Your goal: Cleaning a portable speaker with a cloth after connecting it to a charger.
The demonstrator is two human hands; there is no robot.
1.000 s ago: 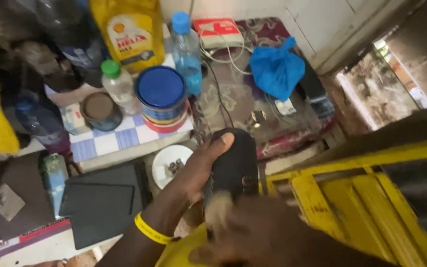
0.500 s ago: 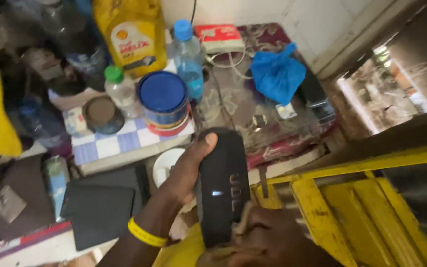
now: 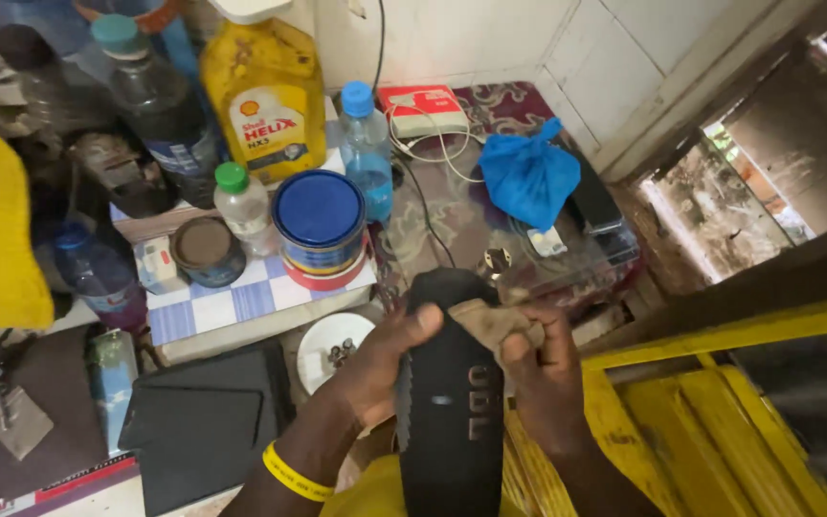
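A long black cylindrical speaker [image 3: 449, 412] stands on end in front of me, low in the view. My left hand [image 3: 375, 369], with a yellow band at the wrist, grips its left side with the thumb across the top. My right hand [image 3: 538, 369] presses a small tan cloth [image 3: 492, 324] against the speaker's upper right end.
Behind the speaker is a white dish [image 3: 329, 349] with small dark bits, a blue-lidded tin [image 3: 319, 228], a yellow oil jug [image 3: 265, 91], several bottles, a blue bag [image 3: 529, 177], a red and white box [image 3: 422, 108] with cables. A black tablet [image 3: 201, 429] lies left. Yellow wooden frame [image 3: 710, 421] to the right.
My right hand has come up from the lower end of the speaker to its top, now pressing the cloth there. The left hand keeps its grip on the speaker.
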